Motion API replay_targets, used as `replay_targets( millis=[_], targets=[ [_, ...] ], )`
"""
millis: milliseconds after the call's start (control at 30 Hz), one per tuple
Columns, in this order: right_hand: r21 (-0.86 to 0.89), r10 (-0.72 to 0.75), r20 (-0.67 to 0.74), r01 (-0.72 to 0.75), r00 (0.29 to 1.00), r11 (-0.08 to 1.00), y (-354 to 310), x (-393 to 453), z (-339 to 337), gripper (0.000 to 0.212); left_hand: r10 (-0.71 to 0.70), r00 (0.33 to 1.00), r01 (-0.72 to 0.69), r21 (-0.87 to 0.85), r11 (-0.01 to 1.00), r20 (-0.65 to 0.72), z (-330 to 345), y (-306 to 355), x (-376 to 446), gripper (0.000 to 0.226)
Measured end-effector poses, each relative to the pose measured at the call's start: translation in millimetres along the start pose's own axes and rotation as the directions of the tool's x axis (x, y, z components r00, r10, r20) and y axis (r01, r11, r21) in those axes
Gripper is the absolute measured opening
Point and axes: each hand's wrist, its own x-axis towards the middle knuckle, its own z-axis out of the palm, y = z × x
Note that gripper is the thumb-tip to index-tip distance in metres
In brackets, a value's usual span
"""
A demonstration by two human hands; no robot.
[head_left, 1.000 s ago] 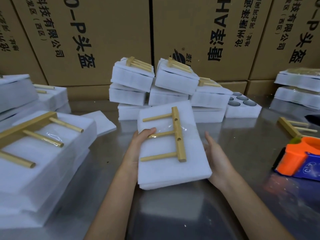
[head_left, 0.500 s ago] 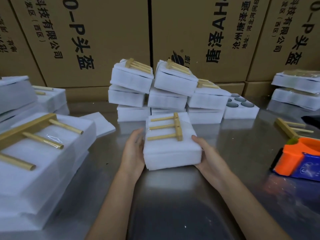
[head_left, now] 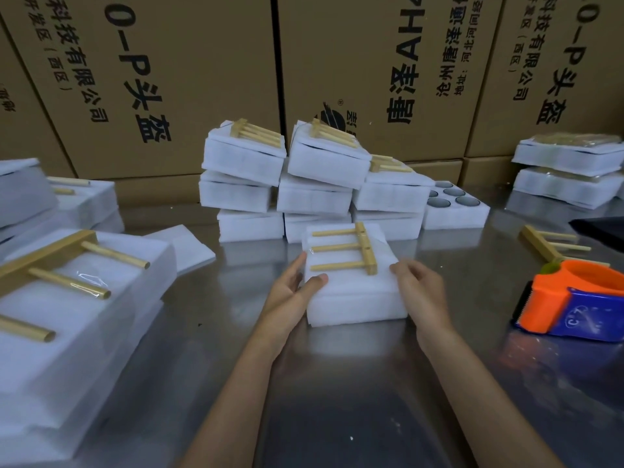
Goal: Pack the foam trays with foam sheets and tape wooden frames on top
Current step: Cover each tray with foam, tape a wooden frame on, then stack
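Fingers [head_left: 410,270] of both hands clamped on one foam pack [head_left: 351,292], one three-pegged wooden frame [head_left: 351,249] on top

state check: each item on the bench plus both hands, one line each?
foam pack: flat on table, wooden frame on top
left hand: grips pack's left side, thumb on top
right hand: holds pack's right edge
open tray: uncovered, cups showing
loose frame: lying on table
tape dispenser: on table, untouched

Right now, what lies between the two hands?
In the head view, the foam tray with a wooden frame taped on top lies between the left hand and right hand.
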Motion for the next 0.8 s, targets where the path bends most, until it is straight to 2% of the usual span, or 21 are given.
replay_targets(
  millis=[67,167,233,367,567,667,733,800],
  targets=[
    [-0.01,-0.058,0.002,0.058,0.998,0.998,4,3,3,0.014,0.023,0.994,-0.011,0.102,0.995,-0.108,8,-1,4,0.057],
    [-0.056,-0.164,-0.036,0.162,0.986,0.985,14,7,8,0.026,0.102,0.974,-0.054,0.233,0.971,-0.203,22,-4,11,0.05],
    [-0.059,-0.168,-0.06,0.164,0.984,0.985,18,10,9,0.028,0.147,0.962,-0.078,0.286,0.955,-0.228,26,-6,12,0.046],
    [-0.101,-0.149,-0.076,0.141,0.986,0.985,22,12,10,0.033,0.143,0.956,-0.06,0.306,0.95,-0.256,24,-7,13,0.046],
    [-0.053,-0.071,-0.066,0.067,0.995,0.996,21,16,7,0.02,0.131,0.966,-0.07,0.265,0.962,-0.222,22,-6,8,0.037],
    [0.092,0.008,-0.057,-0.003,0.998,0.996,18,15,5,0.023,0.171,0.959,-0.108,0.268,0.957,-0.226,20,-3,10,0.031],
    [0.203,0.083,-0.084,-0.065,0.993,0.977,14,16,2,0.024,0.255,0.918,-0.11,0.423,0.899,-0.303,14,-4,13,0.028],
    [0.288,0.196,-0.12,-0.155,0.973,0.945,9,20,-4,0.023,0.378,0.859,-0.095,0.617,0.781,-0.345,-3,-7,14,0.031]
  ],
)
